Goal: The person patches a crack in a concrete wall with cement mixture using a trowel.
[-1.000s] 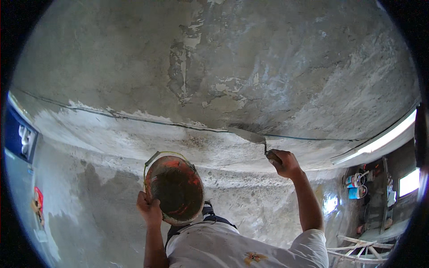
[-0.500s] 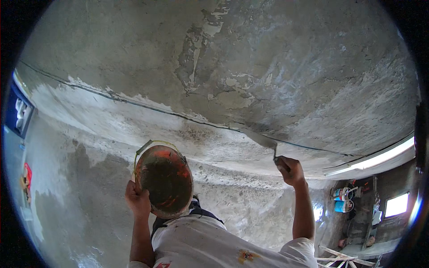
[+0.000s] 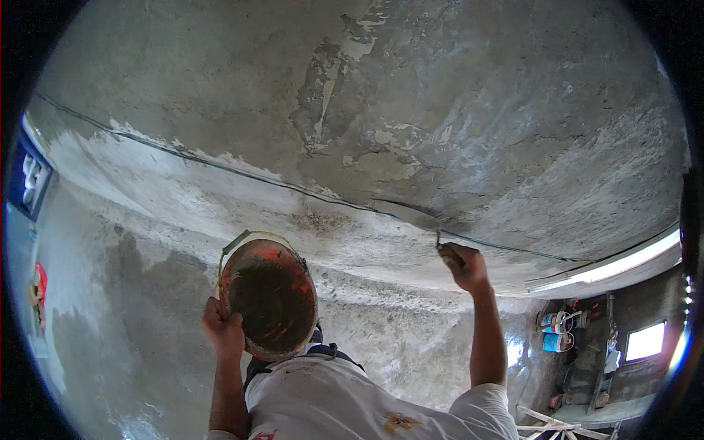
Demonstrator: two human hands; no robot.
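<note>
1. Left hand [image 3: 224, 330] is clenched on the bucket's [image 3: 270, 293] left rim, forearm rising from below.
2. Right hand [image 3: 465, 267], arm stretched farther forward, wraps the handle of the trowel [image 3: 412, 215].
3. The trowel's blade lies at the grey wall [image 3: 242, 88], along the cable [image 3: 293, 188].

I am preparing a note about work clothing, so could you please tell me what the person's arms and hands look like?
The left hand and right hand are bare, without gloves, and the forearms are uncovered, with no watch visible. The right sleeve is short and white; the left sleeve barely shows. The white T-shirt has an orange-brown mark.
</note>
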